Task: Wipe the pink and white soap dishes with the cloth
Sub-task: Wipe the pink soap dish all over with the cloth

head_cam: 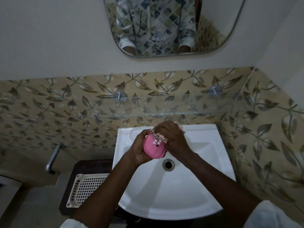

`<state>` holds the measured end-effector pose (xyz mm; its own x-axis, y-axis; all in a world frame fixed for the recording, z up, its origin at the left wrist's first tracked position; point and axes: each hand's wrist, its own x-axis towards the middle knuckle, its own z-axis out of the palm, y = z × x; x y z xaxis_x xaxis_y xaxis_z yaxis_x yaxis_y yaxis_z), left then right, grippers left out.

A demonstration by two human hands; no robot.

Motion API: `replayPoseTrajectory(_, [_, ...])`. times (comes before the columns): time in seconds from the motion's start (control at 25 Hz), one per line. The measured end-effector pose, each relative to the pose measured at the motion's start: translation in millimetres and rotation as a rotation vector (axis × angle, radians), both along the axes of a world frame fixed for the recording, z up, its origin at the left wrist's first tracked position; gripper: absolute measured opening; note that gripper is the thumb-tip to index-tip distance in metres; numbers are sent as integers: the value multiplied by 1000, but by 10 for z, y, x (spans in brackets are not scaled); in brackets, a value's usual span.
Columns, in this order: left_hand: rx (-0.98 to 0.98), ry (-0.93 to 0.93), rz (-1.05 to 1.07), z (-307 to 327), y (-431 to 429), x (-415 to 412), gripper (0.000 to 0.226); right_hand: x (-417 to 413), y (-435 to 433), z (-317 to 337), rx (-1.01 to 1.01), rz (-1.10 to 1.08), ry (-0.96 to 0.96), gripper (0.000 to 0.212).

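Over the white sink point(205, 162), my left hand point(139, 149) grips the pink soap dish point(152, 148), an oval dish with small slots in its bottom. My right hand point(171, 137) holds a striped cloth point(160, 137) bunched in its fingers and presses it into the upper end of the pink dish. Most of the cloth is hidden under my right hand. A white soap dish point(85, 190) with a grid bottom lies on a dark stand to the left of the sink, partly behind my left forearm.
A glass shelf point(189, 104) on two metal brackets runs along the leaf-patterned tile wall just above my hands. A mirror point(164, 30) hangs higher up. A metal pipe point(54, 158) juts from the wall at the left. The sink drain point(168, 164) lies below the dish.
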<state>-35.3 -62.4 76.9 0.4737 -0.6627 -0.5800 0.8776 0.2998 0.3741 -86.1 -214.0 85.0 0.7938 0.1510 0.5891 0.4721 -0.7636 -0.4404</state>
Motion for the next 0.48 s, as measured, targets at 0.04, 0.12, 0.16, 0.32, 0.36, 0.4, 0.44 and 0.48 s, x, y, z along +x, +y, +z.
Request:
replayPoseTrajectory(0.04, [-13,6,13,-25,0,7,37,-2,-4,-40,-75,100,-49,20])
replayPoseTrajectory(0.12, [-15,2,5,-75,-5,18,38,14,-29,-90,-170,179,-92,18])
replayPoseTrajectory(0.16, [-8,5,-15,-103,-11,16,40,26,-39,-93,-122,100,-53,18])
replayPoseTrajectory(0.32, [13,-48,-9,-107,25,81,41,-1,22,-191,-136,61,-89,31])
replayPoseTrajectory(0.36, [33,-63,-21,-111,41,117,42,6,23,-193,-196,99,-89,33])
replayPoseTrajectory(0.4, [52,-65,-41,-112,53,139,42,45,-3,-152,-181,53,-48,31])
replayPoseTrajectory(0.44, [68,-67,-62,-114,56,158,44,101,-24,-114,-101,-64,8,29])
replayPoseTrajectory(0.48, [74,-77,-74,-104,62,169,46,139,-14,-91,-37,-170,77,30])
